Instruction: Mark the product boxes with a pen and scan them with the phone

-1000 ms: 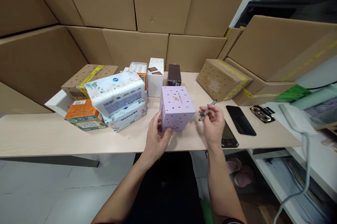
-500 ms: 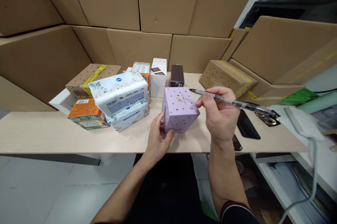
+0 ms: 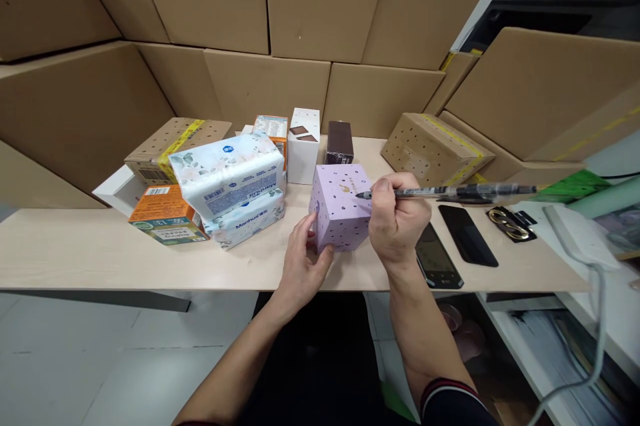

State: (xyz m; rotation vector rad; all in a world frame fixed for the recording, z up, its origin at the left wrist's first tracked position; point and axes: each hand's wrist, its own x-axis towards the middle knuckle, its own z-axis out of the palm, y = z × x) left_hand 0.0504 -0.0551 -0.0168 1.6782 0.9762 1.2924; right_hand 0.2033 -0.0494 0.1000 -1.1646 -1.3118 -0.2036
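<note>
A lilac box (image 3: 345, 234) with small dark dots and a gold mark on top stands near the desk's front edge. My left hand (image 3: 306, 266) grips its left side and lower front corner, fingers bent around it. In my right hand (image 3: 400, 219) is a pen (image 3: 450, 193), pinched between thumb and fingers. Its tip is over the top face of the box, close to the gold mark; whether it touches I cannot tell. Just behind the lilac box stand a dark brown box (image 3: 339, 142) and a white box (image 3: 303, 153).
Two tissue packs (image 3: 227, 176) are stacked left of my hands, beside an orange box (image 3: 167, 213). Dotted cartons stand at the left (image 3: 179, 141) and right (image 3: 435, 149). Phones (image 3: 467, 235) and scissors (image 3: 510, 223) lie to the right. Large cardboard boxes (image 3: 325, 3) wall the back.
My right hand has moved left and slightly down, bringing the pen tip over the box top and the pen closer to level. My left hand keeps its hold on the box.
</note>
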